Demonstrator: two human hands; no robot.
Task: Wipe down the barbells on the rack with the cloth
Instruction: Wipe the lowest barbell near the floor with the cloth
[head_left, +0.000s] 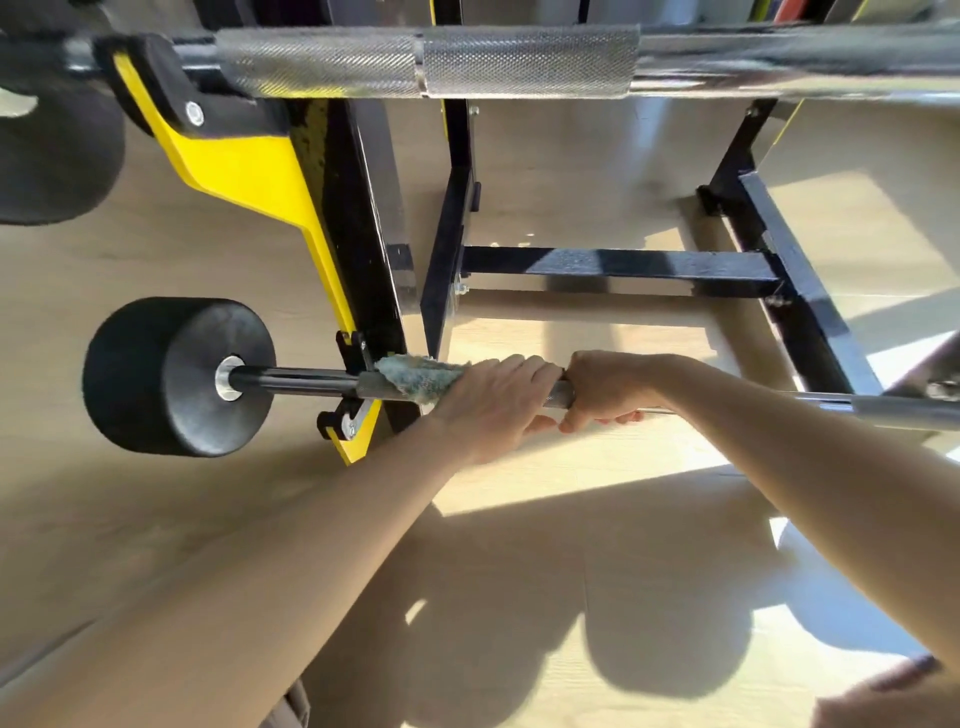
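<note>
Here, head view, one item per line.

Lower barbell (301, 376): dark shaft running L–R across mid-frame, resting in a black hook on the rack (363, 249); black round weight (176, 376) on its end at mid-left.

Cloth (418, 376): blue-green, fuzzy, wrapped over the shaft just right of the hook, centre of frame, touching the bar.

Left hand (493, 405): centre frame, fingers curled over the bar w/ the cloth under them, clenched on both; cloth sticks out past the knuckles toward the weight.

Right hand (608, 387): just right of the left, touching it, fingers wrapped round the bare shaft, thumb underneath.

Upper barbell (519, 60): top of frame, knurled grey sleeve, chrome section to the right, sitting in a black-and-yellow hook at upper left.

Rack frame: black uprights and crossbar in the upper-centre and right, yellow side plate at left.

Floor (597, 597): pale wood, sun patches and arm shadows in the lower half.
</note>
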